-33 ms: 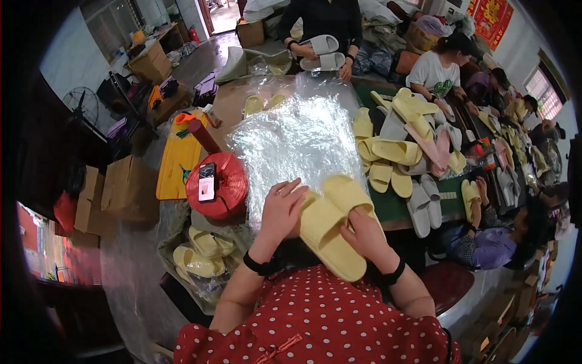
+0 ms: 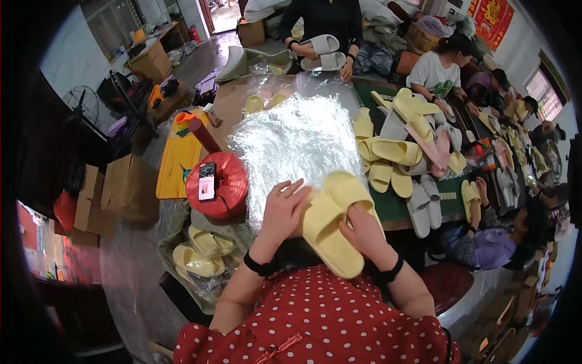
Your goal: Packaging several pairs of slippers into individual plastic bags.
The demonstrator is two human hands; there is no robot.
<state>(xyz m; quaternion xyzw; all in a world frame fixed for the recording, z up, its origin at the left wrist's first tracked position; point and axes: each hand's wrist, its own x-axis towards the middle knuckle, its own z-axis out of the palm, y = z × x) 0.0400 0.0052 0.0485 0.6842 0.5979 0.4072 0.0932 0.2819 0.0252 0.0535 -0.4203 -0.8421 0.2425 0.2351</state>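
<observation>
A pair of pale yellow slippers (image 2: 337, 241) is held in front of my chest, soles side by side and toes pointing away. My right hand (image 2: 365, 230) grips the pair from the right, its fingers bent into the opening under one strap. At the pair's left edge my left hand (image 2: 283, 212) has its fingers stretched out; it holds nothing I can see, and whether it touches the slipper is unclear. Just beyond both hands lies a stack of clear plastic bags (image 2: 297, 145) on the table.
To the right is a heap of yellow, grey and pink slippers (image 2: 397, 151). A phone (image 2: 207, 182) rests on a red twine roll (image 2: 233, 197) at the left. Bagged yellow slippers (image 2: 197, 261) lie lower left. A person (image 2: 321, 30) across the table holds grey slippers; others work at right.
The slippers have shifted up very slightly in my right hand's grip. My left hand has barely moved.
</observation>
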